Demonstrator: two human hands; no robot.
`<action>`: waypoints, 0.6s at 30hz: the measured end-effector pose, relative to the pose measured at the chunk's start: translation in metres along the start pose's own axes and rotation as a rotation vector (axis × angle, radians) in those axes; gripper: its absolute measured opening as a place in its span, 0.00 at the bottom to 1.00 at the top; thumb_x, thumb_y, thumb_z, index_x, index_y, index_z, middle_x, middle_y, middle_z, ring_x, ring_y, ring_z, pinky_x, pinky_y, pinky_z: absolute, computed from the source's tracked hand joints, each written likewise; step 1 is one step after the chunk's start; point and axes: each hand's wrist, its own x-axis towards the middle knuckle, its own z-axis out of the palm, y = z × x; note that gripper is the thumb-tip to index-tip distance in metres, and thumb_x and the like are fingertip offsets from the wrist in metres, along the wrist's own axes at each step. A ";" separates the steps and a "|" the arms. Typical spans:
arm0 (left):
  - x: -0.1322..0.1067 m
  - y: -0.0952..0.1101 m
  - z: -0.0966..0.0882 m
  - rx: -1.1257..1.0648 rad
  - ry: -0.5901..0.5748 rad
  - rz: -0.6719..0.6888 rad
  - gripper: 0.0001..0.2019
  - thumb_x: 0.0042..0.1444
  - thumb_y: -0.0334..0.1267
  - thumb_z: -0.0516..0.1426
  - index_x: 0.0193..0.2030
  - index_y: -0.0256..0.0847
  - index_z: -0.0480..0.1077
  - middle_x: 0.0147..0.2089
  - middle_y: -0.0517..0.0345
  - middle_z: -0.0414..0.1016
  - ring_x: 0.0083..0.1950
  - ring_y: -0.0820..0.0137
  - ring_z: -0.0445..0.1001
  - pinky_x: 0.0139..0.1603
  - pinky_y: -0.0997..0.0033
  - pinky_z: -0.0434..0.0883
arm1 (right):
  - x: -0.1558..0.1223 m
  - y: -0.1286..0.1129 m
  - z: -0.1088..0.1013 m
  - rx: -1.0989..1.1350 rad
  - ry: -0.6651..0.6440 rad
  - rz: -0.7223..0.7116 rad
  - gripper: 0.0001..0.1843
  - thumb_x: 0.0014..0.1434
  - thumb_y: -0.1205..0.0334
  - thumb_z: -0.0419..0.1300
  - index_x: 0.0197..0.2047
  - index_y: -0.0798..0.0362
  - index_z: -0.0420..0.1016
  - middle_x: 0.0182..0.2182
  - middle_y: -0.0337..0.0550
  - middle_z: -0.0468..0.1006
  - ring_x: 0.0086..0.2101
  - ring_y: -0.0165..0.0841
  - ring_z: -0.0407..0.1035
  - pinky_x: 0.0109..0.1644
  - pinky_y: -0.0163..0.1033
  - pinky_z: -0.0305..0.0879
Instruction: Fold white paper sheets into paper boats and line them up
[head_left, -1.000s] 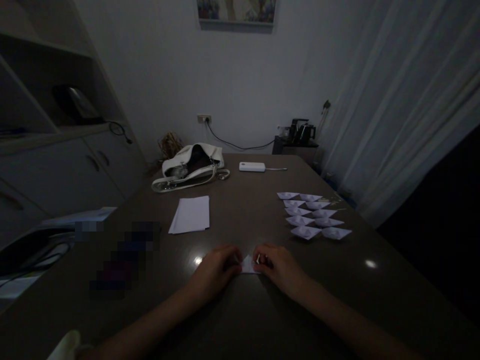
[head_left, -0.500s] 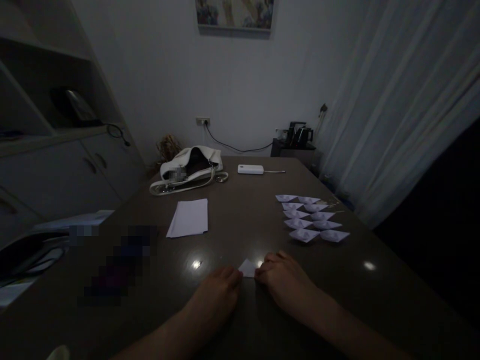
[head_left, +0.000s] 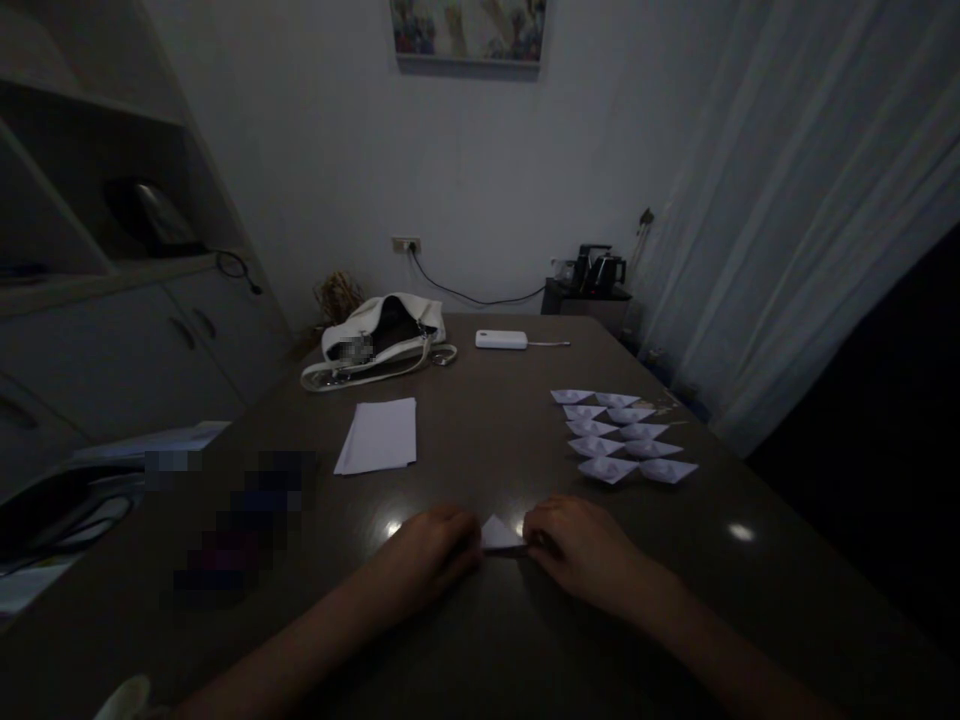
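Observation:
A small folded white paper piece (head_left: 498, 533) with a pointed top lies on the dark table (head_left: 480, 640) in front of me. My left hand (head_left: 431, 553) pinches its left side with curled fingers. My right hand (head_left: 577, 553) pinches its right side, fingers closed. Several finished white paper boats (head_left: 622, 435) lie in two rows to the right. A stack of white paper sheets (head_left: 379, 435) lies to the left, farther back.
A white handbag (head_left: 379, 338) and a white power bank (head_left: 501, 340) with a cable lie at the table's far end. Shelving and cupboards stand on the left, a curtain on the right. A side table with a dark appliance (head_left: 596, 270) is against the back wall.
Both hands shifted slightly around the paper piece; it now shows a pointed tip between them, and the fingers have closed on its two sides.

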 end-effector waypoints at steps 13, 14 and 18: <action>0.009 -0.006 0.010 -0.281 0.061 -0.045 0.11 0.55 0.35 0.60 0.46 0.39 0.70 0.34 0.58 0.75 0.34 0.69 0.73 0.33 0.75 0.65 | 0.028 0.009 0.053 0.865 0.173 0.009 0.10 0.51 0.61 0.65 0.36 0.55 0.73 0.32 0.43 0.80 0.33 0.34 0.74 0.36 0.36 0.68; 0.009 -0.006 0.010 -0.314 0.069 -0.062 0.10 0.54 0.36 0.61 0.44 0.39 0.71 0.33 0.59 0.75 0.33 0.70 0.73 0.32 0.75 0.65 | 0.029 0.008 0.056 0.914 0.179 0.016 0.10 0.51 0.60 0.66 0.36 0.55 0.73 0.32 0.44 0.80 0.34 0.34 0.75 0.37 0.37 0.68; 0.008 -0.006 0.011 -0.407 0.190 -0.074 0.09 0.52 0.37 0.62 0.39 0.38 0.71 0.38 0.55 0.75 0.38 0.67 0.74 0.37 0.73 0.68 | 0.031 0.001 0.061 1.008 0.231 0.029 0.11 0.50 0.60 0.66 0.37 0.55 0.73 0.33 0.45 0.80 0.35 0.35 0.75 0.39 0.38 0.70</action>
